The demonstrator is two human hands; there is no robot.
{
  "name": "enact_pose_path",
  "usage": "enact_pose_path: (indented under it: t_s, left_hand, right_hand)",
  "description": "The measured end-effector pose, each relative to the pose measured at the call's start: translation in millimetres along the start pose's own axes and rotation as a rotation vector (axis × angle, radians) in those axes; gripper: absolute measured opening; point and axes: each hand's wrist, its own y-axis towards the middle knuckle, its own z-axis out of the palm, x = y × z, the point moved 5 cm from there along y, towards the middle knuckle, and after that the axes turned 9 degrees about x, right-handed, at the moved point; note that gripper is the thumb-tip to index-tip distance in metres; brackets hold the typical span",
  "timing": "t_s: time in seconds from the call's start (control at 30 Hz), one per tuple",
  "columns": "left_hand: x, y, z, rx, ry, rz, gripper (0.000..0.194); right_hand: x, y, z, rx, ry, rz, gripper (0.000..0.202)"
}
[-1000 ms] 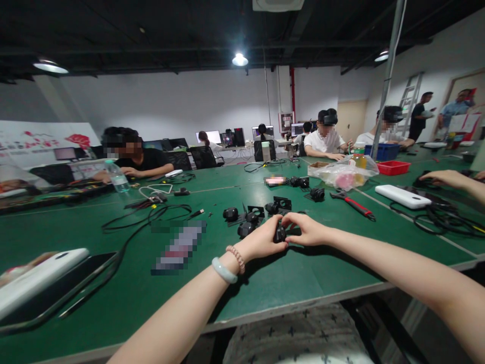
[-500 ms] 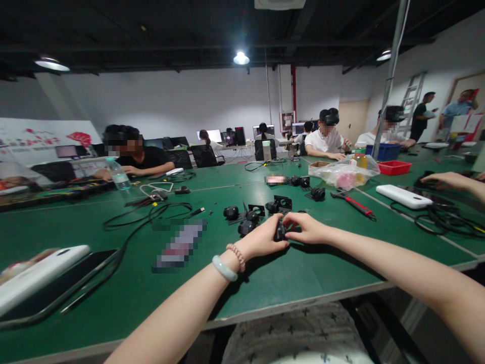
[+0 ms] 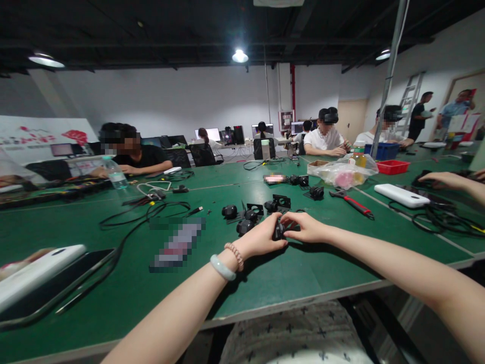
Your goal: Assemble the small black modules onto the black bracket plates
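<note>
Close to the table's near edge, my left hand (image 3: 265, 236) is closed around a small black part (image 3: 279, 231) that looks like the rounded black units nearby. From the other side, the curled fingers of my right hand (image 3: 303, 227) grip the same part. Fingers cover much of it, so its exact kind is unclear. Just beyond my left hand lie several black rounded units, one black unit (image 3: 246, 225) nearest and another black unit (image 3: 229, 212) farther left. A flat black bracket with a round hole (image 3: 281, 201) stands behind my fingers.
On the green table (image 3: 242, 283) lie a blurred-out phone (image 3: 178, 245), a red-handled adjustable wrench (image 3: 356, 204), a white power bank (image 3: 401, 195) and black cables (image 3: 129, 237). A plastic bag (image 3: 341, 174) and a red tray (image 3: 393, 167) sit farther back. Co-workers sit around the table.
The whole view has shifted slightly, with things appearing a little farther left. Both hands keep their grip on the small black part, with hardly any finger movement.
</note>
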Motion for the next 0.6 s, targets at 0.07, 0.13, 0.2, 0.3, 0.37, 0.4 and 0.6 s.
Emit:
enact_pose_path:
  t_s: [0.07, 0.13, 0.2, 0.3, 0.37, 0.4, 0.6]
  left_hand:
    - [0.1, 0.1, -0.2, 0.000, 0.000, -0.001, 0.056]
    - [0.4, 0.1, -0.4, 0.000, -0.002, -0.005, 0.058]
    - [0.8, 0.1, -0.4, 0.003, -0.005, -0.007, 0.059]
    - [2.1, 0.1, -0.1, 0.005, -0.004, -0.018, 0.061]
    - [3.1, 0.1, 0.3, 0.005, 0.000, -0.028, 0.062]
    - [3.5, 0.1, 0.4, 0.005, 0.003, -0.031, 0.063]
    - [4.0, 0.0, 0.7, 0.008, 0.021, -0.043, 0.065]
  right_hand:
    - [-0.1, 0.2, 0.1, 0.005, -0.005, 0.003, 0.032]
    - [0.1, 0.5, -0.2, 0.009, -0.012, 0.006, 0.033]
    - [0.2, 0.6, -0.7, 0.016, -0.016, 0.010, 0.033]
    - [0.2, 0.6, -1.8, 0.025, -0.023, 0.021, 0.032]
    - [0.0, 0.6, -2.7, 0.030, -0.029, 0.031, 0.032]
    - [-0.1, 0.7, -3.1, 0.032, -0.031, 0.036, 0.032]
    - [0.4, 1.3, -5.0, 0.033, -0.063, 0.031, 0.029]
